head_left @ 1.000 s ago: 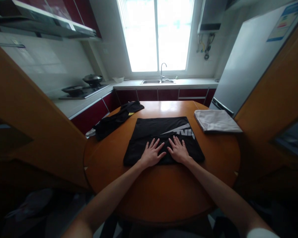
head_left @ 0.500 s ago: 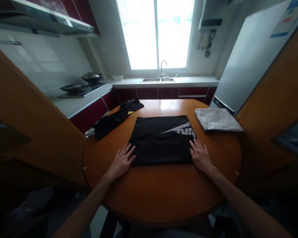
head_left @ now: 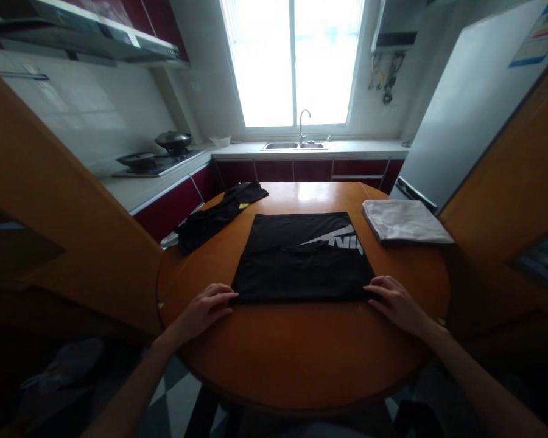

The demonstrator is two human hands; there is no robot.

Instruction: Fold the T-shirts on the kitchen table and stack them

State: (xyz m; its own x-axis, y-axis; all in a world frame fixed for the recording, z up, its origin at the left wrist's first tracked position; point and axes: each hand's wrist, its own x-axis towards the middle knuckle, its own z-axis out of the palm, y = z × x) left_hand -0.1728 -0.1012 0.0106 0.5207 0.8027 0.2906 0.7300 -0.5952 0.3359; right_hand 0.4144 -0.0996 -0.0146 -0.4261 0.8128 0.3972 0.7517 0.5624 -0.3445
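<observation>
A folded black T-shirt (head_left: 301,274) with a grey printed logo lies flat on the wooden table (head_left: 301,359). Its near half is doubled over, with what looks like the collar toward the middle. At the near left corner, my left hand (head_left: 205,310) has its fingertips on the cloth and its thumb beside the near edge. My right hand (head_left: 399,307) takes the near right corner the same way, fingers above and thumb low at the edge. Both hands appear closed on the corners, though the cloth between finger and thumb is barely visible. The shirt remains down on the tabletop.
Another dark garment (head_left: 214,216) lies loosely bunched at the table's far left. A folded light grey cloth (head_left: 406,220) sits at the right. Beyond are a counter with a sink (head_left: 296,145), a stove with pans (head_left: 173,141) and a fridge (head_left: 470,109).
Both hands have slid outward and toward me, from lying spread on the shirt's sides to its near corners, with the fingers drawn in. The view has shifted slightly; the other cloths have not moved.
</observation>
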